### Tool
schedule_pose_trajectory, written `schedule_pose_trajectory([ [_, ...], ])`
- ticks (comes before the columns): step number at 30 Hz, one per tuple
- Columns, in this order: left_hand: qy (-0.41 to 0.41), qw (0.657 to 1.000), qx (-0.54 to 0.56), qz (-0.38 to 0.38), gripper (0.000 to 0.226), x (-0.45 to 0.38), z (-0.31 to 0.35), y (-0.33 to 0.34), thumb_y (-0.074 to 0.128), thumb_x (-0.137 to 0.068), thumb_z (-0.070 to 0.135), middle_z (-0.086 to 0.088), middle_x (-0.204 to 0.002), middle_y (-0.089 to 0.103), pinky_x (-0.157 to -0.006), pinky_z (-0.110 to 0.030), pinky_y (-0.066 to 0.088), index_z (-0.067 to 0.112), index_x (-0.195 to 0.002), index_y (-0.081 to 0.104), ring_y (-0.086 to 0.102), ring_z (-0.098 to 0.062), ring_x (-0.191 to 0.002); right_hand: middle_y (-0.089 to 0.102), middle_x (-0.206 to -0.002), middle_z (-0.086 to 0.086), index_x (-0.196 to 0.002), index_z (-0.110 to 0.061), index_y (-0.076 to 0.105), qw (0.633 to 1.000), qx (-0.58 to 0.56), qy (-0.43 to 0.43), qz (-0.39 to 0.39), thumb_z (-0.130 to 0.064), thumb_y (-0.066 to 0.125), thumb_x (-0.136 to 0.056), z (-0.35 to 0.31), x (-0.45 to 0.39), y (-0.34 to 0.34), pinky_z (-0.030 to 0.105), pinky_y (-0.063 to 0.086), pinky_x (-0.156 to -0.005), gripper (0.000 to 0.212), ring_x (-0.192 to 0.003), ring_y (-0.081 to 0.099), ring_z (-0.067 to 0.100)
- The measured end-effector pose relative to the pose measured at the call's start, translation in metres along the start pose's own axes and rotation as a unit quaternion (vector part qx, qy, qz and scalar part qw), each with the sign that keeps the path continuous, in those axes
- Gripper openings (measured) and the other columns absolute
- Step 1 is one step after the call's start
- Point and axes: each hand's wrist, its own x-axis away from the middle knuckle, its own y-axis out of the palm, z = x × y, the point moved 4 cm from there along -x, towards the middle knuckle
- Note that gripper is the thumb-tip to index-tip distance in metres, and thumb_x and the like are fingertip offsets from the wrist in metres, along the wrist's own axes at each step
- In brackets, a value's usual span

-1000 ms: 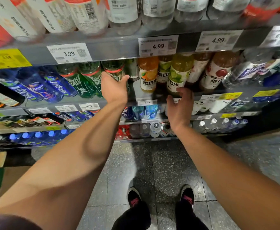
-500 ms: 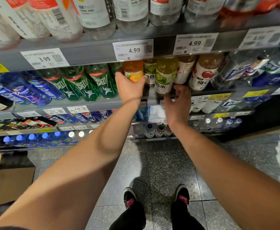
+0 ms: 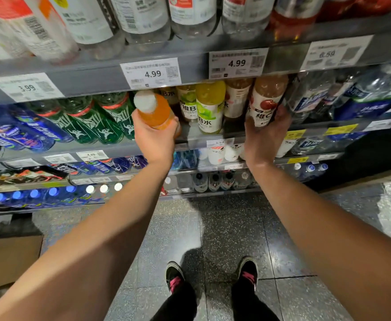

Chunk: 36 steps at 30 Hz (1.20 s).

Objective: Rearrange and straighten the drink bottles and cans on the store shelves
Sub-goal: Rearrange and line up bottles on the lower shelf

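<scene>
Your left hand grips the orange plastic drink bottle with the white cap, fingers and thumb curled round its lower body. The bottle is lifted off the grey metal middle shelf and tilted, its long axis leaning with the cap toward you and the base pointing back into the shelf. Its base sits just beside the row of green plastic bottles with red neck bands on your left and the yellow-green labelled bottle on your right.

Your right hand holds the pale bottle with the white apple-printed label from below, fingers wrapped up its right side; this bottle stands nearly upright at the shelf front.

The left hand is the nearer one to the open slot in front of the darker bottles. To seat the orange bottle, you would likely swing its cap up until the axis is vertical, then lower the base onto the shelf edge, label facing outward.
</scene>
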Motion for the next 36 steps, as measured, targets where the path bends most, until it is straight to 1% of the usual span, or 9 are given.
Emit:
schedule_pose_trajectory([
  [5, 0.009, 0.999, 0.036, 0.004, 0.071, 0.016, 0.0, -0.013, 0.091, -0.065, 0.026, 0.003, -0.114, 0.062, -0.087, -0.002, 0.039, 0.022, -0.122, 0.049, 0.06, -0.013, -0.105, 0.05, -0.14, 0.004, -0.144, -0.013, 0.037, 0.999, -0.026, 0.014, -0.039, -0.02, 0.076, -0.082, 0.004, -0.02, 0.0, 0.031, 0.04, -0.112, 0.073, -0.128, 0.05, 0.017],
  [11, 0.009, 0.998, 0.059, -0.014, 0.079, 0.039, 0.008, -0.018, 0.093, -0.068, 0.022, 0.002, -0.114, 0.063, -0.089, -0.002, 0.042, 0.008, -0.133, 0.05, 0.061, -0.003, -0.1, 0.052, -0.131, 0.001, -0.14, -0.007, 0.044, 0.998, 0.02, -0.022, -0.051, -0.019, 0.074, -0.086, 0.008, -0.034, -0.002, -0.006, 0.023, -0.092, 0.062, -0.116, 0.047, 0.01],
  [14, 0.007, 0.997, 0.06, -0.042, 0.072, 0.045, 0.01, -0.014, 0.093, -0.066, 0.024, 0.007, -0.109, 0.065, -0.089, -0.007, 0.046, 0.012, -0.125, 0.053, 0.061, 0.008, -0.094, 0.055, -0.131, 0.01, -0.132, -0.003, 0.051, 0.998, 0.036, -0.027, -0.034, -0.013, 0.072, -0.083, 0.008, -0.037, -0.003, 0.001, 0.029, -0.097, 0.054, -0.121, 0.049, 0.022],
  [17, -0.003, 0.997, 0.051, -0.06, 0.073, 0.05, 0.009, -0.009, 0.094, -0.064, 0.031, 0.002, -0.111, 0.069, -0.096, -0.026, 0.053, 0.014, -0.124, 0.056, 0.066, -0.007, -0.101, 0.055, -0.125, 0.013, -0.124, -0.002, 0.054, 0.999, 0.024, -0.026, -0.022, -0.014, 0.072, -0.079, 0.002, -0.021, -0.003, 0.0, 0.028, -0.094, 0.05, -0.117, 0.05, 0.024],
  [21, 0.011, 0.993, 0.073, -0.096, 0.067, 0.064, 0.016, 0.001, 0.095, -0.064, 0.023, 0.003, -0.105, 0.07, -0.09, -0.023, 0.053, 0.015, -0.119, 0.056, 0.066, -0.007, -0.099, 0.06, -0.103, 0.002, -0.116, -0.008, 0.054, 0.994, -0.083, 0.0, -0.067, -0.016, 0.07, -0.084, -0.01, 0.009, -0.004, 0.031, 0.051, -0.082, 0.035, -0.093, 0.06, 0.012],
  [27, 0.079, 0.974, 0.059, -0.203, 0.054, 0.086, 0.044, 0.037, 0.089, -0.069, 0.015, 0.01, -0.097, 0.07, -0.082, -0.016, 0.049, 0.017, -0.113, 0.059, 0.063, 0.006, -0.088, 0.063, -0.116, 0.003, -0.125, -0.022, 0.054, 0.955, -0.166, -0.033, -0.245, -0.035, 0.061, -0.082, -0.031, 0.035, -0.022, 0.029, 0.047, -0.09, 0.046, -0.107, 0.06, 0.013],
  [30, 0.156, 0.957, 0.017, -0.246, 0.036, 0.098, 0.066, 0.061, 0.078, -0.08, 0.026, 0.01, -0.103, 0.069, -0.083, -0.008, 0.046, 0.023, -0.111, 0.06, 0.063, 0.009, -0.093, 0.065, -0.112, -0.011, -0.125, -0.023, 0.054, 0.94, -0.152, -0.045, -0.301, -0.027, 0.076, -0.081, -0.041, 0.027, -0.039, 0.012, 0.046, -0.085, 0.049, -0.1, 0.061, -0.005],
  [32, 0.186, 0.945, -0.03, -0.268, 0.037, 0.105, 0.075, 0.077, 0.071, -0.083, 0.034, 0.012, -0.11, 0.067, -0.086, -0.005, 0.046, 0.021, -0.117, 0.063, 0.061, 0.009, -0.097, 0.065, -0.098, -0.029, -0.112, -0.037, 0.054, 0.942, -0.115, -0.059, -0.309, -0.014, 0.083, -0.078, -0.042, 0.014, -0.051, 0.005, 0.044, -0.075, 0.05, -0.09, 0.06, -0.016],
  [36, 0.169, 0.936, -0.017, -0.309, 0.038, 0.118, 0.083, 0.096, 0.075, -0.082, 0.024, 0.01, -0.107, 0.07, -0.085, -0.009, 0.049, 0.018, -0.118, 0.065, 0.064, 0.003, -0.097, 0.062, -0.088, -0.023, -0.102, -0.03, 0.056, 0.949, -0.008, -0.092, -0.303, -0.031, 0.088, -0.072, -0.04, -0.013, -0.067, 0.005, 0.044, -0.068, 0.043, -0.08, 0.059, -0.013],
])
